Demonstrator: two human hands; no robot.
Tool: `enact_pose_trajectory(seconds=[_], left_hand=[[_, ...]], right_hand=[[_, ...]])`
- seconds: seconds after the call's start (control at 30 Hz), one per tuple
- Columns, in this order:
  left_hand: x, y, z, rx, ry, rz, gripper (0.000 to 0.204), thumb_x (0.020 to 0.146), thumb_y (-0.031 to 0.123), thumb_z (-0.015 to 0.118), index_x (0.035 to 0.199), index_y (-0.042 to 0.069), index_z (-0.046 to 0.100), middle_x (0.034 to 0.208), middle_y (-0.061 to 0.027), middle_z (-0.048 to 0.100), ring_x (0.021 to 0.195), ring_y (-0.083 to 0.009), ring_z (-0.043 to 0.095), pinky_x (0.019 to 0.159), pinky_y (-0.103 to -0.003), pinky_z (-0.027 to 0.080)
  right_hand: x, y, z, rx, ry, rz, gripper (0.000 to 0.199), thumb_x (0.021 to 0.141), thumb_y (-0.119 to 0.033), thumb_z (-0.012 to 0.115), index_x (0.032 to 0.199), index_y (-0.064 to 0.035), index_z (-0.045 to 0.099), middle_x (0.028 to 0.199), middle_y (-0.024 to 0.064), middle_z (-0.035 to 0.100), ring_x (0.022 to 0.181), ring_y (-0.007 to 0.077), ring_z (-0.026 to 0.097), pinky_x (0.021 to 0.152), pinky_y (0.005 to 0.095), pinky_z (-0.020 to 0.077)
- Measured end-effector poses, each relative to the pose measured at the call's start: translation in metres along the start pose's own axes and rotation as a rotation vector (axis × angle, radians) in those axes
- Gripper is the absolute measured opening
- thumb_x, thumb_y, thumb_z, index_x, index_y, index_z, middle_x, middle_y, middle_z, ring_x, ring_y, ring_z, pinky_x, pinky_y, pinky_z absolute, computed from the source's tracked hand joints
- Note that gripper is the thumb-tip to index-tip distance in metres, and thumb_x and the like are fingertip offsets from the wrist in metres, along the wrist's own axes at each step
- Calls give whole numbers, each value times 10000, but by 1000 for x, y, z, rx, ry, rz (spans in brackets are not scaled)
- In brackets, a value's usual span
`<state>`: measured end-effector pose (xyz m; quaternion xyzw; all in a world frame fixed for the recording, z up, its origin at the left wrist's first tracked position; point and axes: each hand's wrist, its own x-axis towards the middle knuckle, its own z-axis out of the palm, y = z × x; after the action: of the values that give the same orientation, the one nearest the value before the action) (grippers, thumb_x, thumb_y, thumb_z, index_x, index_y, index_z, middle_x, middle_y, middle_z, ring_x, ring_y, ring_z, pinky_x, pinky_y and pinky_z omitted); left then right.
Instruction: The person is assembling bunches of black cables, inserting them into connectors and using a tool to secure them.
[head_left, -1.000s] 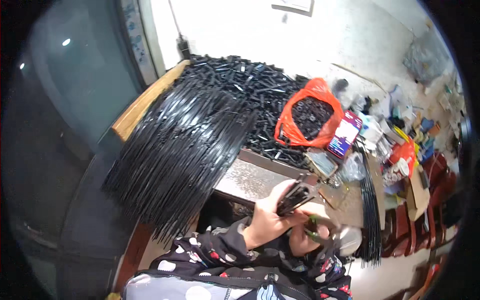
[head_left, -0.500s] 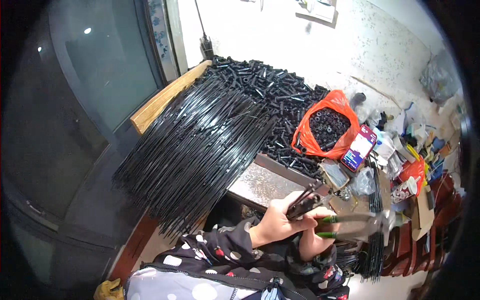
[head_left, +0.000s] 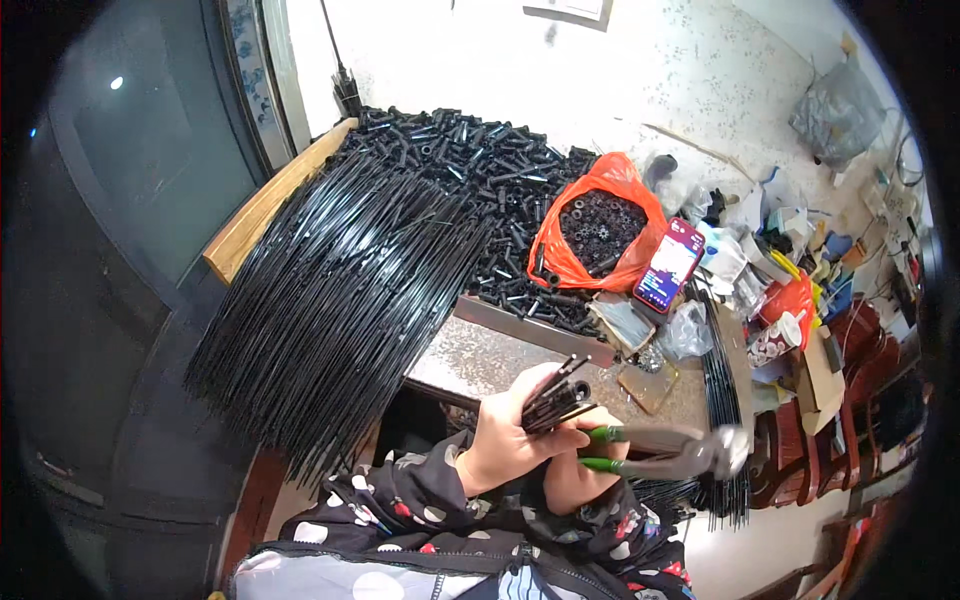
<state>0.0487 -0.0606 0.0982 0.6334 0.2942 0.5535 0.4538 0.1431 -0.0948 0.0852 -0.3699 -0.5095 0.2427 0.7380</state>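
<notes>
Well, the left hand (head_left: 500, 440) is closed round a small bunch of black sticks (head_left: 545, 408) with a black tube (head_left: 572, 392) in it; the fingers wrap low on the bunch, maybe so the top ends stick out free and stay together. Just beside it, the right hand (head_left: 585, 478) holds the pliers (head_left: 685, 463) near the ends of their green handles; the two handles sit a little apart, and the metal head is out past the hand, maybe to keep the fingers well away from the biting end; that end is blurry, so I cannot tell if it is open.

The pliers are in front of the body, to the right of the bunch and over the near side of the table (head_left: 480, 358); they point to the right, and their long line runs nearly side to side, dipping a bit at the head; the bunch points up and to the right, away from the body.

On the left, the big pile of sticks (head_left: 330, 310) lies all one way, sloping from upper right to lower left, maybe so they are easy to grab; the wooden board (head_left: 280, 205) stands beside it, perhaps as a wall; the red bag (head_left: 640, 195) is open at the top, so the small black bits (head_left: 600, 225) show.
</notes>
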Motion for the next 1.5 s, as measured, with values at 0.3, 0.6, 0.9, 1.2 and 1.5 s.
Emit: enact_pose_trajectory(seconds=[0.3,0.6,0.9,1.2,1.5], left_hand=[[10,11,-27,-254,-396,-119,403,690,101,741,1024,16,533,805,22,537,746,-49,466,722,-206,409],[24,5,-66,-251,-152,-104,698,515,221,838,1071,-31,500,566,97,422,521,-1,386,470,-175,307],[21,19,-46,-78,-85,-88,314,614,175,798,788,32,579,617,61,489,555,-16,413,497,-181,346],[13,18,-40,-69,-5,-83,294,647,211,771,752,25,568,600,45,480,548,-31,421,485,-189,344],[18,6,-36,35,29,5,255,661,172,746,686,31,535,570,25,475,512,-35,397,458,-201,347]], right_hand=[[25,-13,-13,304,-109,520,336,670,74,630,935,-31,452,772,64,538,595,113,513,498,226,424],[9,-39,-64,-257,-1008,826,320,857,-77,500,1168,-8,477,801,23,603,658,61,549,600,219,460],[21,-43,-68,421,-949,1270,585,889,-100,419,1377,-52,101,1156,186,496,870,275,586,824,369,430],[24,-55,-63,362,-960,1271,592,891,-123,426,1384,-89,100,1117,226,514,873,272,590,818,375,429],[20,-53,-73,8,-855,1259,332,871,-75,454,1199,-38,415,775,61,554,619,143,516,566,264,431]])
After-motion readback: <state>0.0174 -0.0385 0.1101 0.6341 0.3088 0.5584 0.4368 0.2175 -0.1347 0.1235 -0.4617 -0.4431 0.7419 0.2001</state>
